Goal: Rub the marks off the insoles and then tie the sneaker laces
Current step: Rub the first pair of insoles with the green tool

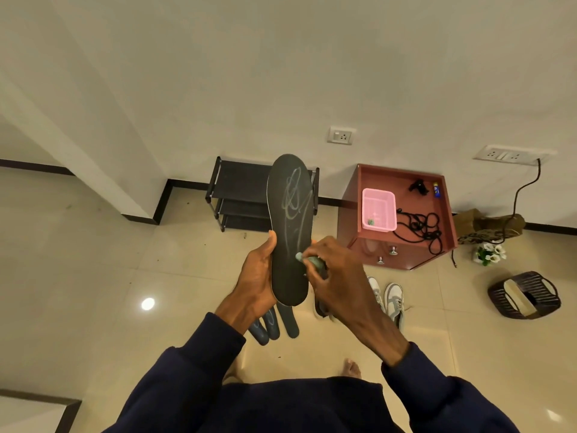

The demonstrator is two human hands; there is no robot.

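My left hand grips a black insole by its left edge and holds it upright in front of me. Pale scribbled marks cover its upper half. My right hand pinches a small grey-green eraser and presses its tip against the insole's lower middle. Other dark insoles lie on the floor below, partly hidden by my left wrist. A pair of white and grey sneakers stands on the floor to the right of my right hand.
A black shoe rack stands against the wall. A red cabinet carries a pink basket, a black cord and a small bottle. A dark woven basket and white flowers sit at right.
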